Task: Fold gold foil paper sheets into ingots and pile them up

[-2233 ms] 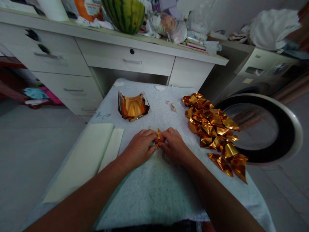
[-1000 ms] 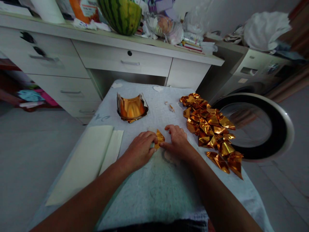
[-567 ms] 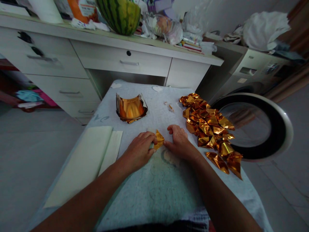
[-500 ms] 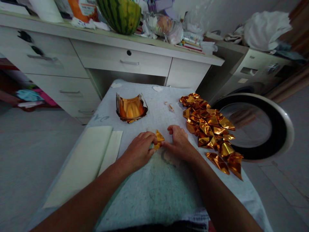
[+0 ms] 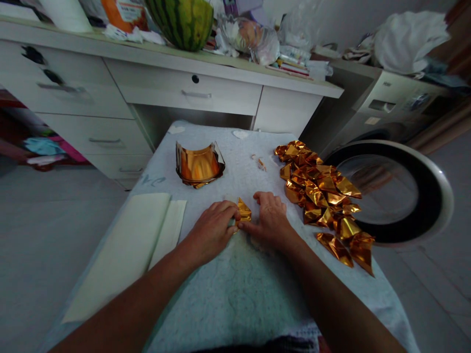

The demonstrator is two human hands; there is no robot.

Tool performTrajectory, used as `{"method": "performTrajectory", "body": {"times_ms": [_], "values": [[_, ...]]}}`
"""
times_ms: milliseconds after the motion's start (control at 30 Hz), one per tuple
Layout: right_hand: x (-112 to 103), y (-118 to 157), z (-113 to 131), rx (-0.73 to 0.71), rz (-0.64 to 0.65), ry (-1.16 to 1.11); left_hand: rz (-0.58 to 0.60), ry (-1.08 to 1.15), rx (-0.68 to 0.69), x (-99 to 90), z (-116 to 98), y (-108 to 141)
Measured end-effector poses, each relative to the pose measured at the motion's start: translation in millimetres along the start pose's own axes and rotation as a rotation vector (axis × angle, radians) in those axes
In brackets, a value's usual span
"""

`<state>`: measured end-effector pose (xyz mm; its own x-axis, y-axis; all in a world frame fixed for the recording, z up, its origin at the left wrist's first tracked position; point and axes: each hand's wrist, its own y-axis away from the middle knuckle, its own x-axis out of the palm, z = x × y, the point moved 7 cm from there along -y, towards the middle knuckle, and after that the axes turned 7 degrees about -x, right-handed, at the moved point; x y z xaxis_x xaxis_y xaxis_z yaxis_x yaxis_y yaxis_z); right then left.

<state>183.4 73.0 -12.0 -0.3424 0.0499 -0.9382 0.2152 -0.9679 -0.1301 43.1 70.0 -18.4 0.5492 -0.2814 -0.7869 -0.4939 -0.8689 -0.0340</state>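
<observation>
Between my hands, a small piece of gold foil paper (image 5: 245, 211) with a folded point lies on the cloth-covered table (image 5: 235, 294). My left hand (image 5: 217, 223) is closed on the foil's left side, its fingertips pressing it to the cloth. My right hand (image 5: 271, 218) rests to the right with its fingers stretched out, its thumb touching the foil's lower edge. A pale edge of the piece shows by my left fingers; the rest is hidden under them. Beyond my left hand stands a curved stack of gold foil sheets (image 5: 200, 164).
Many folded gold foil pieces (image 5: 324, 196) are heaped on the right. Pale paper sheets (image 5: 121, 245) lie on the left. Small foil scraps (image 5: 261, 164) sit near the middle. A drawer cabinet (image 5: 221, 95) bears a watermelon (image 5: 184, 22); the washing machine's open door (image 5: 434, 196) adjoins the table.
My right thumb has moved slightly left and down along the foil's lower edge. My left hand keeps its hold. The view has shifted slightly.
</observation>
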Motion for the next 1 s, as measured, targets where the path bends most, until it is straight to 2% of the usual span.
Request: {"method": "performTrajectory", "body": {"times_ms": [467, 800, 1000], "values": [[-1, 2, 7, -0.009, -0.019, 0.041, 0.020, 0.022, 0.000, -1.3, -2, -1], [4, -6, -10, 0.014, 0.050, -0.075, 0.047, 0.011, -0.008, -2.0, -4, 1], [1, -6, -12, -0.056, 0.077, -0.118, 0.046, -0.002, -0.003, -3.5, -6, 3]]}}
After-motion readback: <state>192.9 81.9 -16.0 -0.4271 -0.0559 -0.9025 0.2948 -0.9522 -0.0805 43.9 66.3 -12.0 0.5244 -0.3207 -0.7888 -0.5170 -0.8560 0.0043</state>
